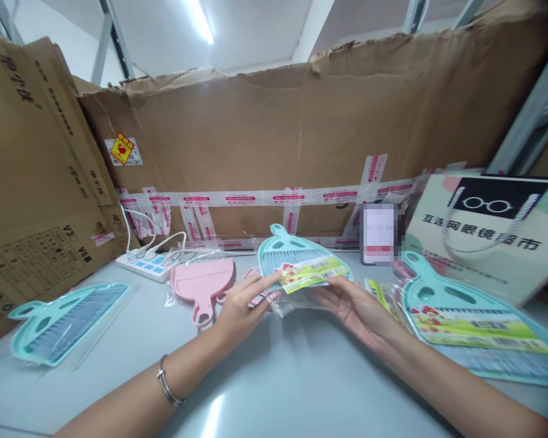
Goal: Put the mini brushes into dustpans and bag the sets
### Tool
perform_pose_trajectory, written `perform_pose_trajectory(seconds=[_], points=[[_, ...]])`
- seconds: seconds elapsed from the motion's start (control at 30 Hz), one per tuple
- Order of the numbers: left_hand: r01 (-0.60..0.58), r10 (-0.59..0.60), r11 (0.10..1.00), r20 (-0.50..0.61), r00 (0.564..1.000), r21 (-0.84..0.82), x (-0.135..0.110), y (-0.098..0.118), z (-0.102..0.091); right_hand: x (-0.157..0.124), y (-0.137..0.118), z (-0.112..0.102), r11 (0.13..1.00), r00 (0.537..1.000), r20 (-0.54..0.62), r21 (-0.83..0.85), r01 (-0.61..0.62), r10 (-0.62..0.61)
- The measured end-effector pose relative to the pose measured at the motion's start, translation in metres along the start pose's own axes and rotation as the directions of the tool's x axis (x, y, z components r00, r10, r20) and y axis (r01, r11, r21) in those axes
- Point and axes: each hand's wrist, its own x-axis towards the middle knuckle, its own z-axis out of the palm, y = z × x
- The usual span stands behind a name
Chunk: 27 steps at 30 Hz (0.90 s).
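Between my two hands is a small turquoise dustpan and brush set [296, 246] in a clear bag, its handle pointing away from me. A yellow-green printed label [313, 272] lies across its near end. My left hand [246, 304] grips the left edge, fingers by the label. My right hand [354, 307] grips the near right edge, thumb against the label. To the left lies a pink dustpan [205, 281] on clear plastic, with another pink piece partly hidden behind my left hand. A bagged turquoise set [73, 319] without a visible label rests at far left.
Larger labelled turquoise sets [466, 304] lie at right, before a paper bag [484, 237] with a glasses picture. A phone [379, 234] stands upright at the back. A white power strip [148, 264] with cables sits back left. Big cardboard boxes [237, 134] wall the grey table [274, 377].
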Motion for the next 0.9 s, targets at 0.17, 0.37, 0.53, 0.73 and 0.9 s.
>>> perform_pose_trajectory(seconds=[0.17,0.37,0.53,0.73,0.9], points=[[-0.109,0.100,0.989,0.092,0.991,0.095,-0.002,0.006,-0.002,0.001,0.003,-0.001,0.997,0.993,-0.091,-0.033,0.069,-0.072],[0.062,-0.073,0.985,-0.069,0.995,-0.159,-0.004,0.002,0.006,-0.006,0.002,0.004,0.994,0.997,-0.016,-0.075,0.078,-0.079],[0.215,-0.334,0.887,-0.244,0.910,-0.409,0.002,-0.002,0.008,-0.009,-0.002,0.003,0.967,0.945,0.262,-0.108,0.231,-0.196],[0.188,-0.331,0.891,-0.309,0.892,-0.412,0.002,0.000,0.007,-0.003,-0.003,0.001,0.866,0.919,0.202,-0.313,0.389,-0.340],[0.228,-0.396,0.804,-0.208,0.894,-0.550,0.003,0.001,0.010,-0.004,0.002,0.005,0.843,0.895,0.139,-0.300,0.447,-0.425]])
